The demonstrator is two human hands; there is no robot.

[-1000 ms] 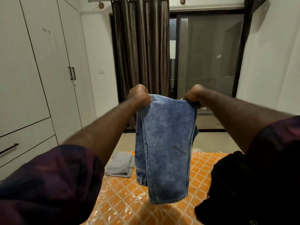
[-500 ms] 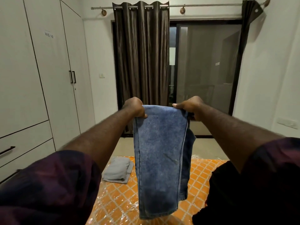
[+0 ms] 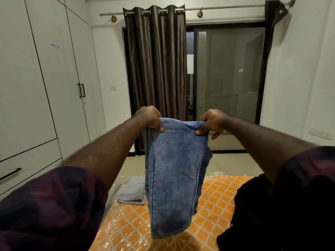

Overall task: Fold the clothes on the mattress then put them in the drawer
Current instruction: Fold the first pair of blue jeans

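A pair of blue jeans (image 3: 174,178), folded over lengthwise, hangs in the air above the orange patterned mattress (image 3: 213,205). My left hand (image 3: 150,118) grips its top left corner and my right hand (image 3: 212,122) grips its top right corner. The lower end of the jeans hangs free just above the plastic-wrapped mattress. A folded grey garment (image 3: 133,191) lies on the mattress's far left corner. A black garment (image 3: 253,214) lies heaped on the right side. Drawers with a dark handle (image 3: 10,173) are in the wardrobe at lower left.
A white wardrobe (image 3: 54,87) fills the left wall, with two black door handles. A dark curtain (image 3: 155,69) and a glass sliding door (image 3: 228,78) stand beyond the mattress. Bare floor lies between the mattress and the door.
Both hands have lowered in the view with the jeans, so the lower end now hangs closer to the mattress. The camera has tilted up slightly.
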